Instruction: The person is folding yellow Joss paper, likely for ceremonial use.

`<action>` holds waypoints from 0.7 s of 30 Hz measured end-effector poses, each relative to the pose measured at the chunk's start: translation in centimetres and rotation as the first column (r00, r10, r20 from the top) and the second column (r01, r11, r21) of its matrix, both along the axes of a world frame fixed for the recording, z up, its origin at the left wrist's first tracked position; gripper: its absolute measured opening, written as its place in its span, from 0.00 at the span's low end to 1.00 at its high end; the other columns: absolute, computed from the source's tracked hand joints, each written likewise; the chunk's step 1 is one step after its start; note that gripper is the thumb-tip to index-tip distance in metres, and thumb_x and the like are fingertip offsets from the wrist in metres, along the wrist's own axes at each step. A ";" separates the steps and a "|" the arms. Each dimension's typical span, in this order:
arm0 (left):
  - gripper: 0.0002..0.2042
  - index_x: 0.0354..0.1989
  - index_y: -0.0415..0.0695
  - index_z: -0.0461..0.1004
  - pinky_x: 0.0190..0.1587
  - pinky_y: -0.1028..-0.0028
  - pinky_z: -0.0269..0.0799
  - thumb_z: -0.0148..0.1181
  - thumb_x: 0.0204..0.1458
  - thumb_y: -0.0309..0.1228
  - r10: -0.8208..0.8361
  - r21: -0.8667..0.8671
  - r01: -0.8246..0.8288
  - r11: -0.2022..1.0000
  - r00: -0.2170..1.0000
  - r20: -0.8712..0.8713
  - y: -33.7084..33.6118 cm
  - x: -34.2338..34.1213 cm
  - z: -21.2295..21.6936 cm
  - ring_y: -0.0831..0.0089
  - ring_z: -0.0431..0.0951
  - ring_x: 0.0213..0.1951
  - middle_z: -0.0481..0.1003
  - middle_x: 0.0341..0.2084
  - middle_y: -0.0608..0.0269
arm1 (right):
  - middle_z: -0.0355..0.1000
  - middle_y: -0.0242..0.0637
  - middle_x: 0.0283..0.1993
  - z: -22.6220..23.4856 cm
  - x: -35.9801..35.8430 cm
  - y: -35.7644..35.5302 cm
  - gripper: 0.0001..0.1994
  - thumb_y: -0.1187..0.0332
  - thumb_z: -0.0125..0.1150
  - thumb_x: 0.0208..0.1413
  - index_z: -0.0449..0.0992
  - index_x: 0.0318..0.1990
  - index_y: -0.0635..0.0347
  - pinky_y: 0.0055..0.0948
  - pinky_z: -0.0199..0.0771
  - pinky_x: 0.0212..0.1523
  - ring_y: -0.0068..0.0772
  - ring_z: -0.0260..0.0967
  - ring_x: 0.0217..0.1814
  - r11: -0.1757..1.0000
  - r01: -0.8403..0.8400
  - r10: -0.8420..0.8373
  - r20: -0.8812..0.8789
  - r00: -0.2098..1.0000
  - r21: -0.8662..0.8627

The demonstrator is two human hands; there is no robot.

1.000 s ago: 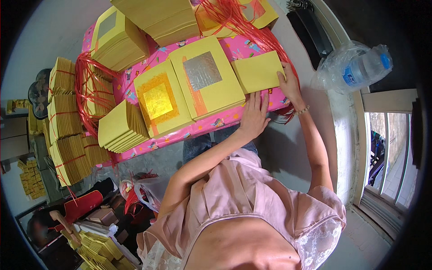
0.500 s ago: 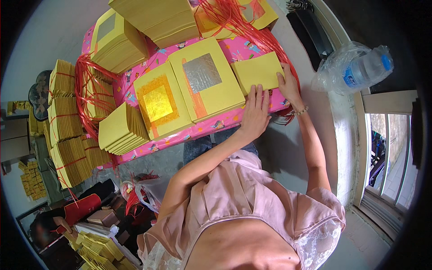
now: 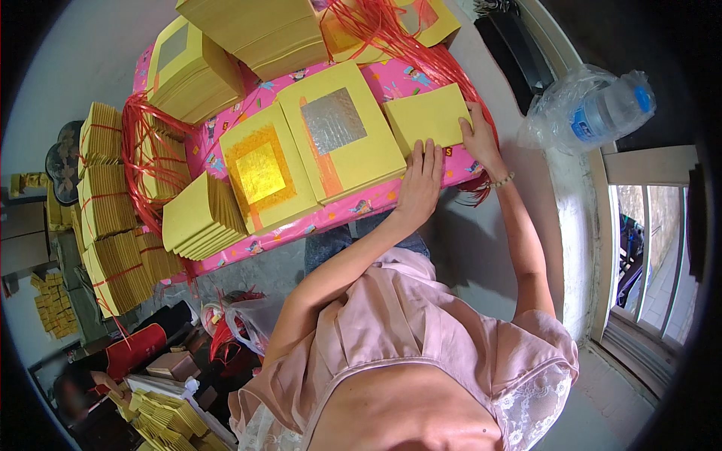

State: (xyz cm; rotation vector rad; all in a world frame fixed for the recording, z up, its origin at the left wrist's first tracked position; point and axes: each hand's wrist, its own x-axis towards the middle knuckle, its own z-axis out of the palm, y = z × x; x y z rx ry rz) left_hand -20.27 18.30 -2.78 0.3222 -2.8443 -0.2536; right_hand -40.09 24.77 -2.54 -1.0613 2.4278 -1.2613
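Pink-patterned table (image 3: 455,167) bearing small yellow paper stack (image 3: 425,120) at its right end. Forearms (image 3: 519,237) angling up to it. Left hand (image 3: 421,179) lying flattish, straight fingers touching stack's near edge. Right hand (image 3: 482,143) curving around right edge; cannot tell whether pinching. Versus second ago: left fingertips sitting farther up, closer together.

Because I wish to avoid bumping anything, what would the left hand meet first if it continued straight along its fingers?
The plain yellow paper: the left hand has its fingertips at the near edge, though whether they touch or hover is unclear.
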 end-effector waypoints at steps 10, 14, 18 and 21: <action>0.38 0.68 0.29 0.54 0.67 0.53 0.56 0.59 0.47 0.30 0.013 -0.075 -0.009 0.997 0.999 0.045 0.3 -0.1 0.2 0.42 0.54 0.68 0.55 0.67 0.38 | 0.68 0.50 0.55 4.5 3.7 0.3 0.21 0.68 0.59 0.59 0.68 0.59 0.61 0.46 0.67 0.55 0.55 0.65 0.59 0.988 0.033 0.059 -0.564 0.824 0.152; 0.37 0.68 0.30 0.54 0.69 0.52 0.53 0.58 0.48 0.29 0.019 -0.058 -0.017 0.998 0.999 0.032 0.4 -0.2 0.0 0.41 0.52 0.69 0.55 0.67 0.38 | 0.67 0.45 0.59 2.0 3.8 0.5 0.22 0.65 0.58 0.60 0.69 0.61 0.58 0.46 0.63 0.59 0.48 0.63 0.62 0.971 -0.004 0.177 -0.713 0.678 0.238; 0.36 0.68 0.30 0.53 0.70 0.52 0.49 0.57 0.48 0.28 0.038 -0.032 -0.039 0.999 0.999 -0.020 0.6 0.0 -0.8 0.40 0.50 0.70 0.54 0.67 0.37 | 0.66 0.40 0.62 0.7 3.4 0.6 0.22 0.63 0.57 0.61 0.69 0.63 0.53 0.45 0.59 0.61 0.43 0.61 0.65 0.958 0.008 0.194 -0.672 0.715 0.285; 0.38 0.68 0.29 0.53 0.71 0.50 0.46 0.59 0.47 0.26 0.028 -0.004 -0.029 1.000 0.997 -0.069 0.5 0.2 -0.6 0.39 0.49 0.70 0.52 0.68 0.37 | 0.65 0.40 0.63 0.9 3.1 0.8 0.22 0.63 0.55 0.63 0.69 0.64 0.52 0.45 0.59 0.61 0.44 0.60 0.66 0.959 -0.019 0.204 -0.641 0.740 0.282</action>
